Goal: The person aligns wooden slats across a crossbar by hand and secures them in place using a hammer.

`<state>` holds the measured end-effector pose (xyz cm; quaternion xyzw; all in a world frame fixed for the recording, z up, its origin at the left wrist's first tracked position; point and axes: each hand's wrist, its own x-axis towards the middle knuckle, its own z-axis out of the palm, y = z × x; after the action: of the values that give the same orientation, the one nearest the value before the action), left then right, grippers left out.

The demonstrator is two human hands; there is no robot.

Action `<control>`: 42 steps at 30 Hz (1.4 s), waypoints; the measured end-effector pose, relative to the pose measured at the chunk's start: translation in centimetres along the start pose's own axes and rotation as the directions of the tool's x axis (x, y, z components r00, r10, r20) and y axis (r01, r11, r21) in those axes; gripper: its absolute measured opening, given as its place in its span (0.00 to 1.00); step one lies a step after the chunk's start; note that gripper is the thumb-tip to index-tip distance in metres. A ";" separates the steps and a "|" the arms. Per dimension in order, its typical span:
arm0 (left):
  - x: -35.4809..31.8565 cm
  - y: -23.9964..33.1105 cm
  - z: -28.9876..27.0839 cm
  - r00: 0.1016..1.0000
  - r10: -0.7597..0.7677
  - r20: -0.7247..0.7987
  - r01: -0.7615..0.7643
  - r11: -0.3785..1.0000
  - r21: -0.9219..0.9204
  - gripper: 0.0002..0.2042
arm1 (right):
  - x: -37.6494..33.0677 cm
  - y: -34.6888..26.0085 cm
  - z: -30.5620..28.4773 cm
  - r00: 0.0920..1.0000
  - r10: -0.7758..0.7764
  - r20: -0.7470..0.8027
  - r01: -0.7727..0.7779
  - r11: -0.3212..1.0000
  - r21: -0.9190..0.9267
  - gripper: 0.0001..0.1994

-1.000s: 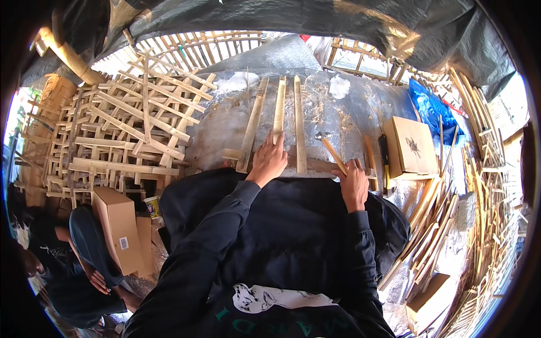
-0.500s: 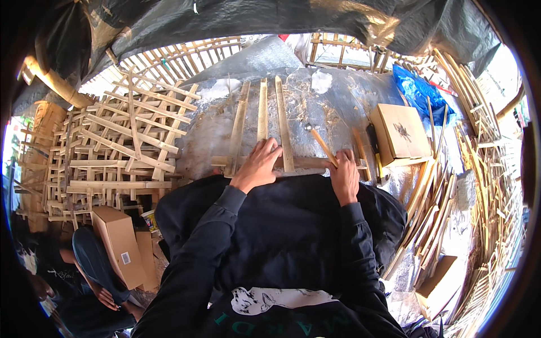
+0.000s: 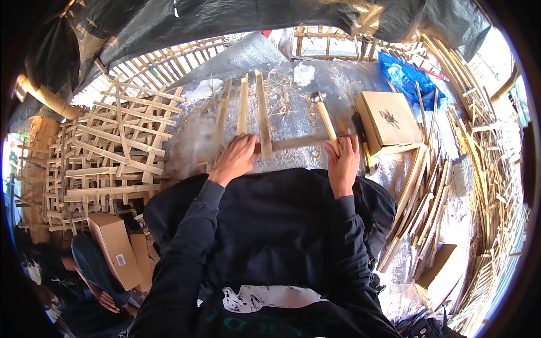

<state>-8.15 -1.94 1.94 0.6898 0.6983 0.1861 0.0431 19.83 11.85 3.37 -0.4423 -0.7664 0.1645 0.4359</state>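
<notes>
Head view: the left hand [image 3: 235, 159] lies palm-down, fingers spread, on a horizontal bamboo crosspiece [image 3: 298, 142] where three upright bamboo slats [image 3: 243, 110] cross it, pinning the joint against the grey sheet-covered work surface [image 3: 338, 79]. The right hand [image 3: 342, 163] is closed around the wooden handle of a hammer [image 3: 325, 119], whose metal head points away from the person, raised just beyond the crosspiece's right end. The step in hand appears to be nailing slats to the crosspiece to build a lattice panel; whether a nail is set cannot be told at this size. The next move would likely call for a controlled strike at a slat crossing, with the left fingers kept off the strike point and the crosspiece held square. The crosspiece runs between both hands, under the left palm and just ahead of the right knuckles. A closed cardboard box [image 3: 389, 117] sits right of the hammer; finished lattice panels [image 3: 107, 152] are stacked at left.
</notes>
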 end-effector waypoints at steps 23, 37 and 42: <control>7.1 -2.4 -8.1 0.958 0.128 -0.255 -0.103 0.989 0.110 0.12 | -0.1 -0.3 -0.2 0.975 -0.005 -0.223 0.047 0.981 0.186 0.11; 11.4 -4.9 -10.0 0.467 -0.674 -0.573 -0.128 0.589 -0.798 0.17 | -0.4 0.7 1.6 0.978 0.204 -0.035 -0.181 0.926 0.333 0.22; 11.1 -2.1 -0.6 0.326 -0.938 0.120 -0.501 -0.279 -0.819 0.17 | -1.6 1.6 2.9 0.923 0.340 0.180 -0.384 0.819 0.425 0.21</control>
<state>-10.85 8.82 3.97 -0.1008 0.3435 0.9025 0.2393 18.71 11.78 -0.17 -0.4577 -0.6285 0.4390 0.4503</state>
